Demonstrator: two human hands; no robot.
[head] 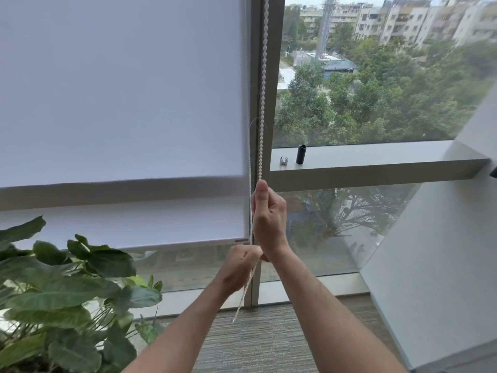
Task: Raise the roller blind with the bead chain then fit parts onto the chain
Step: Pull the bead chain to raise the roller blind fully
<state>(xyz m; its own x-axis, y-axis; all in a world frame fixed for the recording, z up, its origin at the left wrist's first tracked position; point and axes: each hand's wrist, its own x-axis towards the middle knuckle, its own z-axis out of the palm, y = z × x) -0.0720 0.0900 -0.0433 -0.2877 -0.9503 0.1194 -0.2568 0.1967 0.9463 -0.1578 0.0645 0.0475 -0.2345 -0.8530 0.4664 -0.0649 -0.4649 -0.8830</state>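
Observation:
A white roller blind (121,103) covers the left window pane, its bottom bar (188,243) hanging low, a little above the floor-level glass. A white bead chain (263,90) hangs along the window mullion at the blind's right edge. My right hand (267,214) is shut on the chain, higher up. My left hand (242,267) grips the chain just below it, and a blurred length of chain (243,297) trails beneath. On the sill to the right stand a black cylindrical part (301,154) and a small silver clip-like part (283,160).
A large-leafed green plant (67,286) fills the lower left, close to my left forearm. The grey window sill (376,160) runs right to a white slanted wall panel (443,251). Striped grey carpet (255,345) lies below.

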